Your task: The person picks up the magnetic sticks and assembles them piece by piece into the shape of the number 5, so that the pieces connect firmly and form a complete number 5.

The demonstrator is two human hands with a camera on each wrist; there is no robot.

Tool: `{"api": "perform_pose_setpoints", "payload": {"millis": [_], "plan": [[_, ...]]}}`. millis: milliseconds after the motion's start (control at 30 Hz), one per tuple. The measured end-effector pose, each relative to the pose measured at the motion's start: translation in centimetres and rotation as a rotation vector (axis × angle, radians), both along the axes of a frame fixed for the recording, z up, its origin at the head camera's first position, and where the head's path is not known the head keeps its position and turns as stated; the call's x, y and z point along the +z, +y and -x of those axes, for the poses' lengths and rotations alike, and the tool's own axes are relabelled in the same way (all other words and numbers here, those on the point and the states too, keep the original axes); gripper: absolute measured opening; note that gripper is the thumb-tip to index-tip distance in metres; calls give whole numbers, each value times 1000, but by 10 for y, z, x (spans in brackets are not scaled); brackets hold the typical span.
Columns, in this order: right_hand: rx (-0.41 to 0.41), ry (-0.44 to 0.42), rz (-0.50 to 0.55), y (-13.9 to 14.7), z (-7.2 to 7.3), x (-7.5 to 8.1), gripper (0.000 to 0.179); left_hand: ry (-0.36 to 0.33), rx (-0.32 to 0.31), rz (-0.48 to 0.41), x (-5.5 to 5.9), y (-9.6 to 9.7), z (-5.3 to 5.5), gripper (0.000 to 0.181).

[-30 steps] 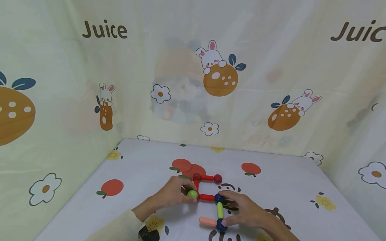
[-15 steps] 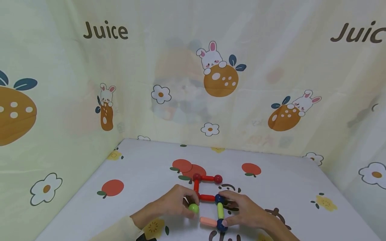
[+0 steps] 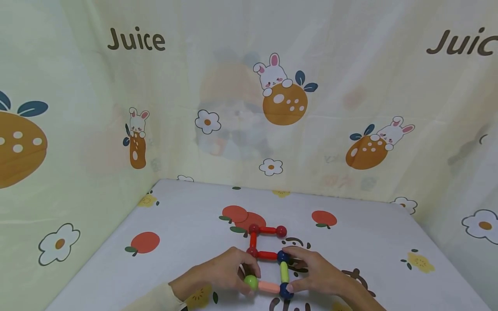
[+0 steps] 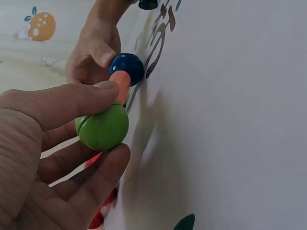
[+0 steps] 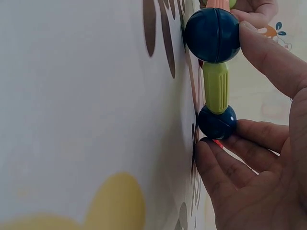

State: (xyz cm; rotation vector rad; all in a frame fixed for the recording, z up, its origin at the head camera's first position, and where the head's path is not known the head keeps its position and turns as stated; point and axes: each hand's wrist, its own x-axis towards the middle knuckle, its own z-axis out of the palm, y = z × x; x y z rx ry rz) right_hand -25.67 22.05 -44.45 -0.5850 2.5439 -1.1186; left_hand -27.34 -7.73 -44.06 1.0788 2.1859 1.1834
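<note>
A figure of balls and short rods, which look like magnetic building pieces, lies on the table. My left hand (image 3: 227, 271) pinches a green ball (image 4: 104, 128) between thumb and fingers, against the free end of a salmon rod (image 3: 268, 287). The rod's other end meets the near blue ball (image 3: 286, 291). A yellow-green rod (image 5: 216, 88) joins that ball to the far blue ball (image 3: 283, 256). My right hand (image 3: 320, 273) holds this pair, thumb on the near ball and fingers at the far one. From there a red rod (image 3: 267, 255) runs left to a red ball (image 3: 252, 251).
Beyond that ball, another red rod (image 3: 253, 240) leads to a back red ball (image 3: 253, 228), then a rod to an end red ball (image 3: 281, 231). A pale printed cloth covers the table (image 3: 186, 207). Printed curtains (image 3: 233, 142) close in the back and sides.
My left hand has brought the green ball from beside the red corner ball toward the near side, to the salmon rod's end. The right hand has stayed in place.
</note>
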Motion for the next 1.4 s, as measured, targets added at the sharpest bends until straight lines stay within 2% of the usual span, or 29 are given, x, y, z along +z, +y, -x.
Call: {"api": "perform_pose_setpoints", "payload": {"millis": [433,833,1067,1400], "plan": [[0,-10,5,1,0,0,88,-16,-12,21,-6,0,-2,24],[-2,-1,-5,0,0,0,87,-15,10,64,-9,0,-2,23],[-2,-4,-16,0,0,-1,87,-30,10,51,-9,-2,-3,24],[27,2,-8,1,1,1,87,-9,12,45,-9,-3,-3,27]]}}
